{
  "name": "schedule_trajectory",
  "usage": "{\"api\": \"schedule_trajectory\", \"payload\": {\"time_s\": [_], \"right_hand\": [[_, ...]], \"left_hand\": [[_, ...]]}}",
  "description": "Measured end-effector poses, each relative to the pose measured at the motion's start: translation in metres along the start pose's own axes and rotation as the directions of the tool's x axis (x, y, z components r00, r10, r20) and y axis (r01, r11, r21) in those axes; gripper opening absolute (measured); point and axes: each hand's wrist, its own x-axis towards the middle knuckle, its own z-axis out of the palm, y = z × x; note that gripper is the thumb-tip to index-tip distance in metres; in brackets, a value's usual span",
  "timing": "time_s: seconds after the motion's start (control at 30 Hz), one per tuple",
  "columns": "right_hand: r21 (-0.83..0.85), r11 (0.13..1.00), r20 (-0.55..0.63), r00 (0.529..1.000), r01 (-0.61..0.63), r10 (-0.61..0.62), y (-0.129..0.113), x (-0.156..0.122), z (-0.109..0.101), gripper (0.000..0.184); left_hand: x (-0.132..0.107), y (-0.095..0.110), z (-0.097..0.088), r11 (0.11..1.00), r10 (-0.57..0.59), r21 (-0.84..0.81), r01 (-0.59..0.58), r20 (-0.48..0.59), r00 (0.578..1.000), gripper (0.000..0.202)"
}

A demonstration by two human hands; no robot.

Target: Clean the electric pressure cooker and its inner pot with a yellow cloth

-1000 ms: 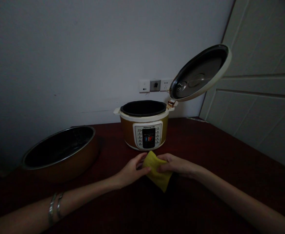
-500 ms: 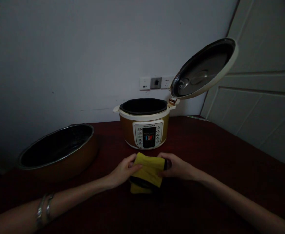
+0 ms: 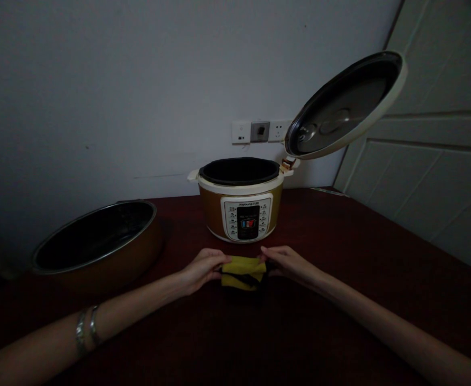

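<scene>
A gold-and-white electric cooker (image 3: 239, 201) stands on a dark red table (image 3: 364, 257), its control panel (image 3: 247, 220) facing six o'clock. Taken from the cooker, its hinged lid (image 3: 340, 107) is raised towards two o'clock, the dark underside showing. A wide, brown-sided pot (image 3: 139, 251), dark inside, sits apart from it between eight and nine o'clock. At one o'clock, three square plates (image 3: 260, 131) are fixed to the pale wall (image 3: 139, 80); a panelled surface (image 3: 440, 177) rises between two and three o'clock.
</scene>
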Motion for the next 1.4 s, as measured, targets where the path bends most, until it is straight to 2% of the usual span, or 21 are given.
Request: {"api": "schedule_trajectory", "payload": {"time_s": [0.1,0.17,0.23,0.33,0.47,0.6,0.67,0.73,0.8,0.87,1.0,1.13,1.3,1.4], "right_hand": [[-0.091,0.996,-0.167,0.985,0.022,-0.037,0.005,0.017,0.006,0.044],[-0.107,0.992,-0.195,0.977,0.062,-0.082,0.007,0.025,0.008,0.051],[-0.189,0.978,-0.180,0.976,0.090,-0.125,0.007,0.027,0.007,0.064],[-0.437,0.895,-0.116,0.982,0.085,-0.150,0.003,0.024,0.003,0.063],[-0.635,0.771,-0.096,0.986,0.045,-0.137,-0.004,0.018,-0.003,0.039],[-0.791,0.612,-0.073,0.988,0.025,-0.134,-0.006,0.018,-0.008,0.032],[-0.770,0.635,-0.067,0.982,0.064,-0.179,-0.007,0.019,-0.007,0.032],[-0.642,0.762,-0.091,0.977,0.090,-0.193,-0.007,0.020,-0.004,0.034],[-0.437,0.897,-0.117,0.986,0.058,-0.121,-0.008,0.021,0.001,0.042],[-0.286,0.958,-0.100,0.995,-0.018,-0.011,-0.010,0.022,0.007,0.045],[-0.166,0.981,-0.067,0.993,-0.104,0.093,-0.012,0.027,0.017,0.032],[-0.093,0.990,-0.149,0.985,-0.107,0.092,-0.010,0.034,0.011,0.023],[-0.046,0.994,-0.278,0.957,-0.101,0.085,-0.007,0.026,-0.018,0.024],[-0.035,0.996,-0.304,0.950,-0.086,0.072,-0.006,0.021,-0.027,0.026]], "left_hand": [[0.008,-0.001,0.004,0.998,0.064,0.000,-0.064,-0.091,0.994,0.025],[0.014,-0.001,0.004,0.994,0.102,-0.019,-0.107,-0.175,0.979,0.031],[0.018,-0.001,0.004,0.991,0.125,-0.026,-0.133,-0.206,0.971,0.035],[0.020,0.000,0.001,0.993,0.102,-0.042,-0.108,-0.124,0.987,0.033],[0.017,0.004,-0.006,1.000,0.011,-0.010,-0.011,0.032,0.999,0.025],[0.015,0.006,-0.012,0.981,-0.017,0.194,0.012,0.025,1.000,0.022],[0.015,0.006,-0.012,0.959,-0.019,0.283,0.019,-0.003,1.000,0.022],[0.015,0.006,-0.011,0.952,-0.043,0.304,0.041,0.000,0.999,0.024],[0.014,0.006,-0.010,0.958,-0.070,0.280,0.064,0.009,0.998,0.026],[0.013,0.007,-0.010,0.965,-0.056,0.255,0.059,-0.020,0.998,0.025],[0.016,0.014,-0.015,0.968,0.006,0.248,0.029,-0.141,0.990,0.019],[0.028,0.018,-0.011,0.971,0.006,0.235,0.042,-0.200,0.980,0.016],[0.041,0.008,0.013,0.973,-0.013,0.229,0.042,-0.128,0.992,0.018],[0.044,0.003,0.021,0.969,-0.029,0.241,0.048,-0.083,0.996,0.019]]}}
